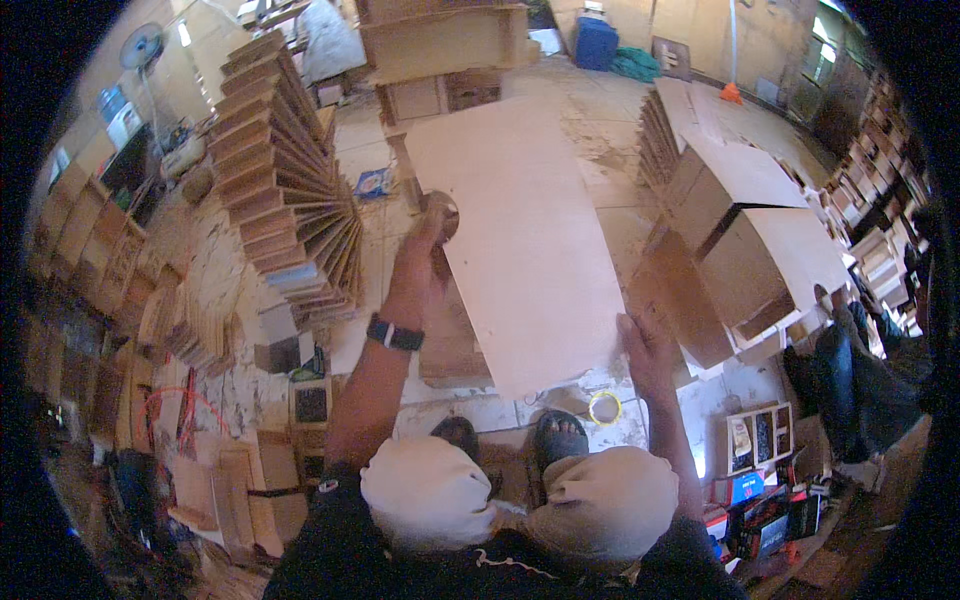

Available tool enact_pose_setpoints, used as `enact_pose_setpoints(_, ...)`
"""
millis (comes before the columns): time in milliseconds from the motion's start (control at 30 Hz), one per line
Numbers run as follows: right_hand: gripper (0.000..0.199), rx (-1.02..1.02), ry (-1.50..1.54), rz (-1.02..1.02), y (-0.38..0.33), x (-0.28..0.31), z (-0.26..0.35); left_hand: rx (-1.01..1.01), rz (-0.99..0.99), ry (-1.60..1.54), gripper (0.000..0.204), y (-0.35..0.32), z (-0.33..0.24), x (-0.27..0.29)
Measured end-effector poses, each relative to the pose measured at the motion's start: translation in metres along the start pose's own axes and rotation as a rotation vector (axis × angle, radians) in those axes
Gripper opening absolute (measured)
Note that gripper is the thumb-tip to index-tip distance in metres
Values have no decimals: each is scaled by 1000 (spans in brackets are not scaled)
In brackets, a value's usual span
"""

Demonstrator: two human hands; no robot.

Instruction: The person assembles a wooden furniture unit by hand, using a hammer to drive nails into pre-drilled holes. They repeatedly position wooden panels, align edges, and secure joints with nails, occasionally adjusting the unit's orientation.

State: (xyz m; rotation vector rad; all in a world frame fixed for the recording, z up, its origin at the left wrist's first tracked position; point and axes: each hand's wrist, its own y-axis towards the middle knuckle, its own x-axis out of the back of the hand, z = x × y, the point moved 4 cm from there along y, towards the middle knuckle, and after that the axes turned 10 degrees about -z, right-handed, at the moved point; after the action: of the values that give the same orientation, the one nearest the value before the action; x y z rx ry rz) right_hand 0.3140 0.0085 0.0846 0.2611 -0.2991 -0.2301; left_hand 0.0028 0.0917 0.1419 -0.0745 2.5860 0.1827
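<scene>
A long, pale wooden panel (520,230) lies tilted in front of me, between my two arms. At its left edge is my left hand (432,222), closed around the side, with a dark watch on that wrist. Something small and round shows by those fingers; its kind I cannot make out. My right hand (648,345) grips the panel's lower right edge, thumb on top and fingers mostly hidden. Under the panel's left side, brown wooden parts are partly covered.
A fanned stack of wooden drawer-like pieces (285,190) rises on the left. Wooden boxes (765,245) stand on the right, near another person's legs (850,380). Behind the panel is a wooden cabinet (445,45). A yellow-rimmed tape roll (605,407) lies by my feet.
</scene>
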Motion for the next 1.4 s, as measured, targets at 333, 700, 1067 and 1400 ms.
enact_pose_setpoints(333,29,-284,165,184,-22,-17,-13,-445,-2,590,26,-13,-27,1)
enact_pose_setpoints(700,23,-371,542,229,-44,-78,-22,-164,36,321,29,-45,27,-1)
enact_pose_setpoints(1067,25,-126,270,17,-25,-39,25,133,1026,1533,30,-159,116,133)
enact_pose_setpoints(1400,28,-135,439,100,-30,-55,29,-155,34,828,24,-62,-80,58)
